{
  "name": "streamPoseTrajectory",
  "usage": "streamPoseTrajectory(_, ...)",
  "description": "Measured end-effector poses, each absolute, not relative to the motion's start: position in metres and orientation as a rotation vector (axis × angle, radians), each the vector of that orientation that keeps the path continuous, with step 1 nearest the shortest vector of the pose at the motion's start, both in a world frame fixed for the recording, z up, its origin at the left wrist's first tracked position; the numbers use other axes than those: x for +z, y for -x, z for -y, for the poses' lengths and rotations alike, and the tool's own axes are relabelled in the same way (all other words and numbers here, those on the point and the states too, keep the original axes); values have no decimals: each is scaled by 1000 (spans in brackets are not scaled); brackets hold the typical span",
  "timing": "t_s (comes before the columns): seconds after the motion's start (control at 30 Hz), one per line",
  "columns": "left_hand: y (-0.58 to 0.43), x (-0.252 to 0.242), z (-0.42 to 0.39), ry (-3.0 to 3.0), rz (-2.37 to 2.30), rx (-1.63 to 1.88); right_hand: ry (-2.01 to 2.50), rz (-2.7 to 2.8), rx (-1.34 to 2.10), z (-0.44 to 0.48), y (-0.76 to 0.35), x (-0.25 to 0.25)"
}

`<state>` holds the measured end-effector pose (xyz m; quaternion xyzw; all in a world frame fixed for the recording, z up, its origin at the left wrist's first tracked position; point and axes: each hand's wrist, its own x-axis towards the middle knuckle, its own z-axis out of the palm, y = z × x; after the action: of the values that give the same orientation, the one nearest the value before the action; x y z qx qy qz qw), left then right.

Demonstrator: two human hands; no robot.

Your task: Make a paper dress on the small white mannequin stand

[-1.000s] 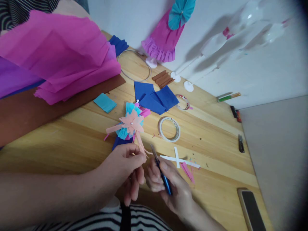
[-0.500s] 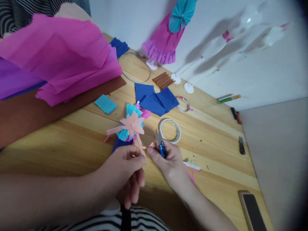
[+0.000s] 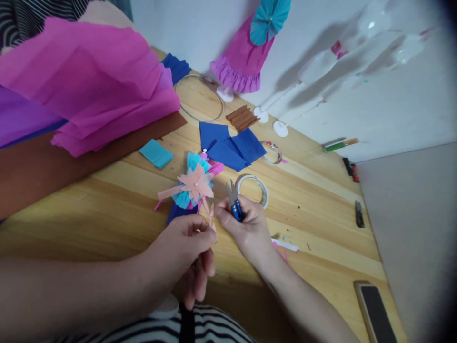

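Note:
A layered paper flower (image 3: 196, 184), peach over turquoise, lies on the table just beyond my hands. From it a peach paper strip (image 3: 205, 206) runs down to my left hand (image 3: 194, 243), whose thumb and forefinger pinch it; the other fingers hang curled below. A narrow, twisted peach end sticks up beside those fingertips. My right hand (image 3: 246, 224) is closed around small blue-handled thread snips (image 3: 234, 202), blades pointing up and apart. The right fingertips sit close to the strip's twisted end, with a small gap between.
Beyond the flower lie dark blue paper pieces (image 3: 232, 147), a turquoise paper stack (image 3: 156, 154) and a tape roll (image 3: 266, 194). Large pink crepe paper (image 3: 96, 81) covers the left. A phone (image 3: 376, 312), a cutter (image 3: 359, 214) and a lighter (image 3: 354, 173) lie at right. A pink paper dress (image 3: 246, 57) stands behind.
My right hand has shifted slightly up and left, away from the strip's end, and the snips have tilted. The thin peach end now points upward. My left hand keeps its pinch.

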<state>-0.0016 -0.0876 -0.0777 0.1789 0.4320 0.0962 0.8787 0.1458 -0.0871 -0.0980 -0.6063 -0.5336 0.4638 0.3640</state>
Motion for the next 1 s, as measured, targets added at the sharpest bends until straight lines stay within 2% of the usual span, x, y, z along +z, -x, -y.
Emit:
streamPoseTrajectory(0.77,2,-80,89,-366,-885,186,1596,1332,1262,95,-153,-87)
streamPoseTrajectory(1.0,2,-83,89,-348,-851,237,1606,1339,1403,120,-166,-76)
